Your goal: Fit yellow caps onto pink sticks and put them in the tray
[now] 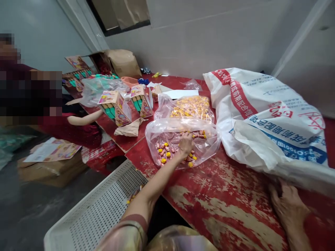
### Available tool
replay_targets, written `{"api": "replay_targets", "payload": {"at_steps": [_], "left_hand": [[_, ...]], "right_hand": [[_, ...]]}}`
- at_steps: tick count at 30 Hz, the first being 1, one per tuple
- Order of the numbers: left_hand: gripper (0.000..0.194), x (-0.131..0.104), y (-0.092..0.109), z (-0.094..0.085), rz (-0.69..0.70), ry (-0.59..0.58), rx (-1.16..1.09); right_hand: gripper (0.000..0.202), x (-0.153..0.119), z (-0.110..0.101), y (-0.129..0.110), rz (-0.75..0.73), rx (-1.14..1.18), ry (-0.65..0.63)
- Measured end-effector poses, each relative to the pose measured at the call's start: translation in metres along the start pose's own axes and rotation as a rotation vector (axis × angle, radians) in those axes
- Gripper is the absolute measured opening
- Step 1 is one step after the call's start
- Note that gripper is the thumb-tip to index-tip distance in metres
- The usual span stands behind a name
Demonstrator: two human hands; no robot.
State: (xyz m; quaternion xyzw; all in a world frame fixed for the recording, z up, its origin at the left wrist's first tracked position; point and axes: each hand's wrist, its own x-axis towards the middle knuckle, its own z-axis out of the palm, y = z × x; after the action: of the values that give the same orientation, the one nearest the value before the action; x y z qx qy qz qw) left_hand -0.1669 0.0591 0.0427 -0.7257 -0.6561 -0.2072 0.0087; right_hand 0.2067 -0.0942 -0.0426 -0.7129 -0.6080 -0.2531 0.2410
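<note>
My left hand (186, 143) reaches into an open clear plastic bag (153, 137). Its fingers curl down among small red-brown pieces with yellow ends (163, 153), and what they pinch is hidden. Just behind lies a second clear bag (163, 104), full of yellow and orange pieces. At the right, my right hand (290, 202) lies low on the red table (209, 195), thumb apart from the fingers. Its fingertips, partly shadowed, are at the lower edge of a big white woven sack (272, 122) with red and blue print; I see nothing held there.
A white perforated crate (96, 205) stands by the table's left edge, a few pieces inside. Printed display boxes (123, 113) with green-wrapped items stand beyond. A co-worker's arm (85, 119) reaches toward them. A cardboard box (52, 167) sits on the floor.
</note>
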Motion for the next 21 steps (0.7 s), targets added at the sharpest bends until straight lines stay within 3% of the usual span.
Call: {"api": "replay_targets", "payload": {"at_steps": [5,8,10,13,15,18,21], "left_hand": [[0.019,0.035,-0.003,0.022,0.005,-0.112,-0.018],[0.025,0.036,0.001,0.027,0.029,-0.124,-0.042],[0.025,0.029,0.002,0.024,0.049,-0.072,-0.074],[0.021,-0.001,0.009,0.012,0.035,0.086,-0.341],[0.022,-0.031,0.023,0.004,-0.025,0.091,-0.700],[0.026,-0.077,0.052,-0.004,-0.158,-0.150,-1.217],[0.026,-0.110,0.077,-0.005,-0.252,-0.399,-1.447]], "right_hand": [[0.044,0.004,0.000,0.001,-0.034,0.231,-0.081],[0.039,0.006,-0.001,0.002,0.040,0.382,-0.164],[0.038,0.006,0.000,0.004,0.067,0.407,-0.190],[0.037,0.005,0.000,0.005,0.100,0.458,-0.207],[0.037,0.003,-0.003,-0.001,0.119,0.531,-0.206],[0.034,-0.005,-0.015,-0.023,0.106,0.685,-0.251],[0.030,-0.013,-0.034,-0.054,0.053,0.850,-0.363]]}}
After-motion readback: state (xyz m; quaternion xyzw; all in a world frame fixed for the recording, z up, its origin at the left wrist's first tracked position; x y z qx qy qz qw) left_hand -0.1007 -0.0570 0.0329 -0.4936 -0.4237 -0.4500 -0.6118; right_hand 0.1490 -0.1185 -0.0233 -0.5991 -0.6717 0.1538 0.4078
